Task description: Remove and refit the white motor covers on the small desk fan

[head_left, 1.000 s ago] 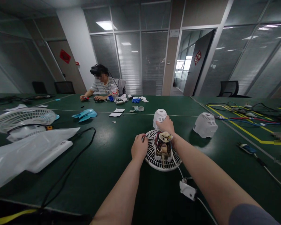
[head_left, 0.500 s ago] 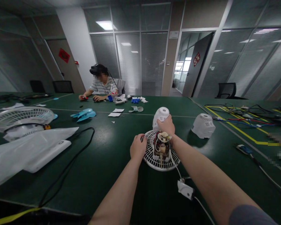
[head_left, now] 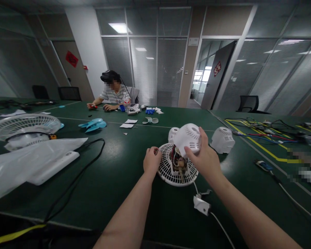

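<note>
In my right hand [head_left: 206, 155] is a white slotted motor cover [head_left: 188, 138], tilted above the open fan motor [head_left: 180, 164]. The thumb presses its lower edge and the fingers lie along its right side. The motor, with bare windings and wires, rests on a round white fan grille [head_left: 166, 173] lying flat on the table. My left hand [head_left: 152, 160] has its fingers curled at the left rim of this grille. Just behind, partly hidden, stands a second white cover [head_left: 173, 133]. A third cover [head_left: 223, 140] stands to the right. The motor's cord runs to a small white box [head_left: 202, 204].
At left lie another fan grille [head_left: 26, 126], a plastic bag [head_left: 41, 155] and a black cable [head_left: 83, 166]. Blue fan blades [head_left: 93, 124] and papers [head_left: 128, 123] lie farther back. Across the green table sits a person [head_left: 114, 91]. Loose wires [head_left: 264, 129] spread at right.
My right hand has lifted the cover from behind the motor and brought it nearer and to the right, over the motor. Another cover now shows behind it. My left hand stays at the rim.
</note>
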Demonstrator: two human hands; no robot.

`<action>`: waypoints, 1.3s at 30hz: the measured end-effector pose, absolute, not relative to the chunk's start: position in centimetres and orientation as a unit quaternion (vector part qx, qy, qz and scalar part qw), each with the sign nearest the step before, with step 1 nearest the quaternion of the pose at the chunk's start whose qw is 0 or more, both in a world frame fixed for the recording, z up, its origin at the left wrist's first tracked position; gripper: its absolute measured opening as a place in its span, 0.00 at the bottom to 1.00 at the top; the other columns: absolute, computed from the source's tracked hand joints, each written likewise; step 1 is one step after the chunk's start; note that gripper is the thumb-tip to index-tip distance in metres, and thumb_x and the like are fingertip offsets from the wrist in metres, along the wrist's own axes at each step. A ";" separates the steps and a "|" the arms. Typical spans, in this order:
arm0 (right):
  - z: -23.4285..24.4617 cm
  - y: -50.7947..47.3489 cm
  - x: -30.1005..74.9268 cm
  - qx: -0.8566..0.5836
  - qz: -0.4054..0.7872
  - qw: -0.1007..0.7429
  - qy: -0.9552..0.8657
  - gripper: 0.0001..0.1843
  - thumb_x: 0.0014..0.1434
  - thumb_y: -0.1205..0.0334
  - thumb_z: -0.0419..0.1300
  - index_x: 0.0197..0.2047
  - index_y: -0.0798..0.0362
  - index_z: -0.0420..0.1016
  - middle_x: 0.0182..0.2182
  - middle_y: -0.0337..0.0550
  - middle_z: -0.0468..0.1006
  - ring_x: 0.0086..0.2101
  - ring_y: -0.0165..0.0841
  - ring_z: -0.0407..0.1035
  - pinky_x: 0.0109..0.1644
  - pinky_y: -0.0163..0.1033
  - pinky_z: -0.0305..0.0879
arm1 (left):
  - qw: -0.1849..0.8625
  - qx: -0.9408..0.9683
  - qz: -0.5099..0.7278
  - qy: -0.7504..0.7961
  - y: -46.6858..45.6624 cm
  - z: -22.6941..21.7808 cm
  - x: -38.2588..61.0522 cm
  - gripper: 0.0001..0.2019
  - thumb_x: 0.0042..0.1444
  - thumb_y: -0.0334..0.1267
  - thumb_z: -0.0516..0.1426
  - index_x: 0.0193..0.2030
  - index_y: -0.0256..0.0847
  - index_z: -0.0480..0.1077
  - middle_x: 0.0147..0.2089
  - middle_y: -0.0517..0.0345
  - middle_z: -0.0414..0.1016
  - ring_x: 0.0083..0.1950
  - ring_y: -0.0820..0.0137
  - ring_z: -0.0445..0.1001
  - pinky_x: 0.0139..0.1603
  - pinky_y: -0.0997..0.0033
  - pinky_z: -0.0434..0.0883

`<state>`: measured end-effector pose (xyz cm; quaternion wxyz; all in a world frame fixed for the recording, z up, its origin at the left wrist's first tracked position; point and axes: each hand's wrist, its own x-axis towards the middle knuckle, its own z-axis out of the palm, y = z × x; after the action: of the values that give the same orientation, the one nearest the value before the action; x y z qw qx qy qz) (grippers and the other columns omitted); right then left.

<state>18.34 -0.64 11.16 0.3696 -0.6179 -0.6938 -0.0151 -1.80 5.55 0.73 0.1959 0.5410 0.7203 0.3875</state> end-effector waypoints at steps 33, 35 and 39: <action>7.9 -2.1 20.0 -0.544 0.031 0.211 -0.811 0.48 0.58 0.41 0.55 0.72 0.43 0.33 0.43 0.49 0.78 0.38 0.45 0.75 0.42 0.49 0.68 | 0.180 0.713 0.453 0.504 3.5 1.6 0.4 0.20 0.65 0.39 0.47 0.63 0.45 0.62 0.63 0.55 0.67 0.63 0.65 0.65 0.63 0.66 0.62; 7.8 -1.4 21.0 -0.544 0.065 0.226 -0.806 0.51 0.56 0.41 0.58 0.72 0.43 0.33 0.46 0.50 0.76 0.41 0.45 0.74 0.44 0.51 0.68 | 0.199 0.746 0.439 0.460 3.5 1.5 0.5 0.23 0.64 0.41 0.50 0.65 0.44 0.59 0.64 0.53 0.66 0.64 0.64 0.64 0.64 0.65 0.61; 7.2 -0.1 22.2 -0.491 0.123 0.290 -0.812 0.52 0.49 0.47 0.66 0.70 0.41 0.43 0.62 0.49 0.60 0.56 0.45 0.64 0.57 0.52 0.63 | 0.214 0.760 0.448 0.419 4.3 0.6 0.2 0.28 0.60 0.49 0.54 0.65 0.40 0.59 0.63 0.49 0.66 0.63 0.60 0.65 0.64 0.61 0.61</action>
<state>22.20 -0.13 7.25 0.2905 -0.4912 -0.8119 0.1229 0.23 4.30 0.65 0.2144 0.7600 0.4189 0.4482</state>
